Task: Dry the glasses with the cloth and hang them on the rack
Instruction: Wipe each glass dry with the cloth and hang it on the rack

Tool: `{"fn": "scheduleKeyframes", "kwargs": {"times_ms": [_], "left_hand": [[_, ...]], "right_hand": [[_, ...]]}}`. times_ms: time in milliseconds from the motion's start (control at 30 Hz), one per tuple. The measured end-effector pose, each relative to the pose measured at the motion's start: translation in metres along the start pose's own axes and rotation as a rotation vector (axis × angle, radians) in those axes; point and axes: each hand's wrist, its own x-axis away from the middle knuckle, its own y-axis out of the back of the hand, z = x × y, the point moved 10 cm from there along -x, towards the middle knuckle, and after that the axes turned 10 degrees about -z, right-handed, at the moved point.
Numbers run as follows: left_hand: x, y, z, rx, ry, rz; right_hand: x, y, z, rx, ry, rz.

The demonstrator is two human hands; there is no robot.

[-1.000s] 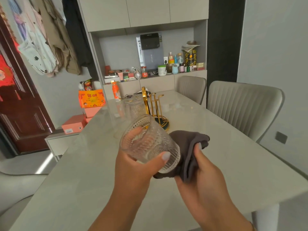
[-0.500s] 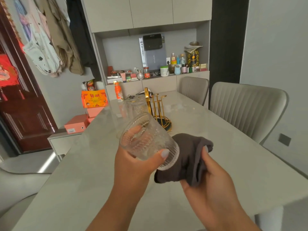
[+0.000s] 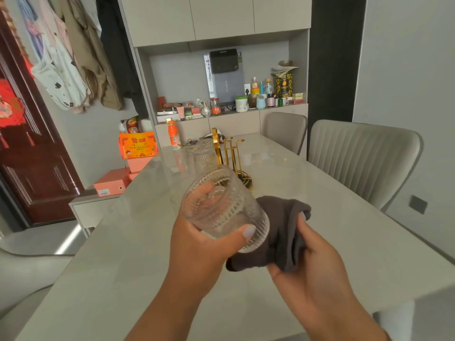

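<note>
Two hands work above the table (image 3: 344, 254) near the middle of the view. The left hand (image 3: 197, 244) grips a ribbed clear glass (image 3: 221, 207) round its side, thumb across the near wall and fingers curled behind, the glass tilted with its mouth toward ten o'clock. At three o'clock of the glass, touching its base, the right hand (image 3: 310, 257) pinches a bunched dark cloth (image 3: 278, 232). At twelve o'clock, farther up the table, stands the gold rack (image 3: 229, 156), with more glasses (image 3: 199, 156) just beside it at its nine o'clock. The glass looks rigid, breakable and probably slick if wet, so a full wrap round the ribbed wall seems safest; the cloth is soft and should mould into the inside.
</note>
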Motion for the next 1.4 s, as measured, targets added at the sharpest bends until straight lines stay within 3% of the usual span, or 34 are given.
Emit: {"fn": "scheduleKeyframes", "kwargs": {"times_ms": [100, 200, 333, 533, 700, 833, 967, 1167, 1400], "left_hand": [[0.008, -0.009, 0.001, -0.008, -0.001, 0.034], [0.002, 0.000, 0.009, -0.060, 0.037, -0.044], [-0.015, 0.016, 0.017, -0.101, 0.105, -0.087], [-0.005, 0.001, 0.028, -0.148, 0.223, 0.184], [0.016, -0.024, 0.031, -0.107, 0.357, 0.438], [0.012, -0.029, 0.026, -0.069, 0.407, 0.494], [0.010, -0.030, 0.034, -0.008, 0.531, 0.478], [0.025, -0.028, 0.042, 0.176, 0.668, 0.307], [0.026, -0.015, 0.038, 0.062, 0.458, 0.060]], "right_hand": [[-0.004, 0.004, -0.012, 0.026, -0.041, -0.022], [-0.001, 0.006, -0.018, 0.049, -0.073, -0.008], [0.002, 0.008, 0.001, 0.121, 0.046, 0.030], [0.006, -0.010, 0.053, 0.253, 0.361, 0.090], [0.002, -0.013, 0.050, 0.596, 0.437, 0.105], [0.002, -0.016, 0.040, 0.798, 0.427, 0.162], [0.005, -0.023, 0.047, 0.943, 0.570, 0.146], [-0.003, -0.016, 0.067, 0.856, 0.722, -0.038], [-0.010, -0.005, 0.073, 0.792, 0.740, -0.162]]}}
